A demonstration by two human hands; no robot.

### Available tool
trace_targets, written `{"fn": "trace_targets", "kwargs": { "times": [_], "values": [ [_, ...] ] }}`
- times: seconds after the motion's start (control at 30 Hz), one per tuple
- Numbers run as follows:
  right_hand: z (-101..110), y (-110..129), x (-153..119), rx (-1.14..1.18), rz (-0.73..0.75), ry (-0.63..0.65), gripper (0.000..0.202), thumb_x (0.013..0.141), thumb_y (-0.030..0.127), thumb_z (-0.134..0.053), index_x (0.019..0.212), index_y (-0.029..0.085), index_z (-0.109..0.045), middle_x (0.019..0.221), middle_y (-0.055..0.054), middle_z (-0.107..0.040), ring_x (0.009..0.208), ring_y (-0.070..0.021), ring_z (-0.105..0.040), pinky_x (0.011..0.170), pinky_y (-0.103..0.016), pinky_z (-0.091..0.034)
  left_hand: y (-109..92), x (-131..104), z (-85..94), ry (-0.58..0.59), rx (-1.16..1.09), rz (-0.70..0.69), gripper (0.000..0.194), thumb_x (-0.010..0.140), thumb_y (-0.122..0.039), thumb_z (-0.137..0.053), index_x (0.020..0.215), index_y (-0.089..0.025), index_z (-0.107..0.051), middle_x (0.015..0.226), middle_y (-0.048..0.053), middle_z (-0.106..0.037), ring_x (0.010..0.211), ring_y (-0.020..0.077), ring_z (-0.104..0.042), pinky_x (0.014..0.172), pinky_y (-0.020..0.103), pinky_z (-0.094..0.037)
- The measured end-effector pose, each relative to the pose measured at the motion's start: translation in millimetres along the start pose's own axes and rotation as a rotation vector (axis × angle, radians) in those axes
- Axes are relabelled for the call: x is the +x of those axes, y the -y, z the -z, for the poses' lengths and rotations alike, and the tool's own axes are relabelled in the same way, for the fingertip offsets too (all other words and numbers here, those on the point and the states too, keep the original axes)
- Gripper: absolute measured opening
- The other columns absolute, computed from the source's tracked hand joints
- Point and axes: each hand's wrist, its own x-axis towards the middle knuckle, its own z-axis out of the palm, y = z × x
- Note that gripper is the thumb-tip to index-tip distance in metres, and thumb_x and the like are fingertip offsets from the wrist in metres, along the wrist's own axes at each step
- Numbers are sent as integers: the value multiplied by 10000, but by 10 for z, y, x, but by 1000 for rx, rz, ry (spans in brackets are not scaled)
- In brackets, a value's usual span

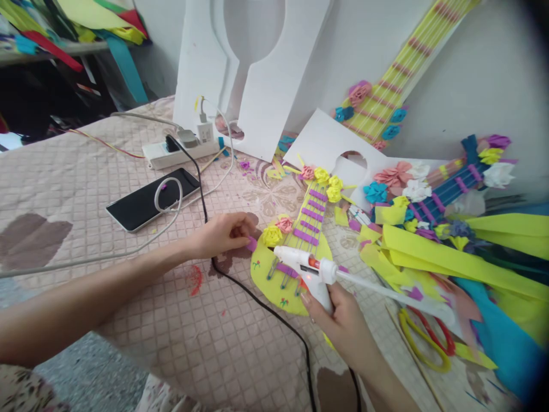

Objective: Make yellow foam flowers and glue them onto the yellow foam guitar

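My right hand (343, 320) is wrapped round the handle of a white hot glue gun (300, 260), its nozzle pointing left with a long glue stick out of the back. Below the nozzle lies a yellow craft guitar (274, 286) with purple strips across its neck, strings, and paper flowers. My left hand (225, 234) pinches a small purple piece of paper (252, 244) at the guitar's left edge, close to a yellow paper flower (271, 236) and a pink one (284, 224). The nozzle tip is near the yellow flower; whether they touch I cannot tell.
A black cord (257, 306) crosses the table in front of me. A phone (154, 200) and power strip (180, 153) lie left. Scissors (422, 340) and yellow paper strips (454, 260) crowd the right. White cut-out boards (266, 86) lean on the wall, near a blue craft guitar (450, 194).
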Motion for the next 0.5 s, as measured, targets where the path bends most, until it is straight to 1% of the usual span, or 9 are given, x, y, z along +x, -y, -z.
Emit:
{"fn": "trace_targets", "kwargs": {
  "times": [0.07,0.1,0.2,0.23,0.37,0.5],
  "values": [
    [-10,-2,10,-36,15,8,337,844,354,-529,1114,161,-593,995,-80,-689,915,-248,-628,772,-322,-508,0,-2,-3,23,-7,-4,242,795,-222,-589,1033,-181,-599,770,-1,-651,670,106,-599,587,187,-440],
    [-15,2,15,-51,26,18,335,847,356,-526,1115,166,-592,1016,-79,-685,942,-250,-623,801,-329,-501,-7,-3,-2,44,-4,-2,223,799,-225,-582,1016,-184,-615,771,1,-652,678,108,-602,594,190,-443],
    [-31,34,32,-82,53,30,356,853,375,-516,1146,182,-573,1111,-77,-657,1052,-246,-591,915,-348,-455,-51,-4,15,93,-34,18,119,792,-232,-577,868,-167,-642,804,17,-669,723,122,-617,629,202,-459],
    [-35,49,41,-98,55,30,367,854,380,-511,1161,184,-563,1121,-76,-653,1065,-243,-586,928,-350,-447,-71,-4,25,99,-61,31,103,785,-235,-583,834,-161,-636,810,21,-674,727,123,-620,632,203,-463],
    [-41,105,90,-207,47,65,360,869,368,-465,1162,177,-550,1026,-73,-681,957,-236,-630,845,-351,-483,-132,-10,68,109,-162,110,119,775,-262,-598,792,-145,-612,810,31,-683,702,116,-614,597,197,-463],
    [-37,136,142,-311,62,117,331,881,366,-411,1091,161,-564,944,-89,-691,871,-252,-646,769,-369,-487,-99,-20,88,110,-202,136,168,792,-305,-583,785,-138,-603,766,29,-662,648,110,-593,539,189,-442]
  ]
}}
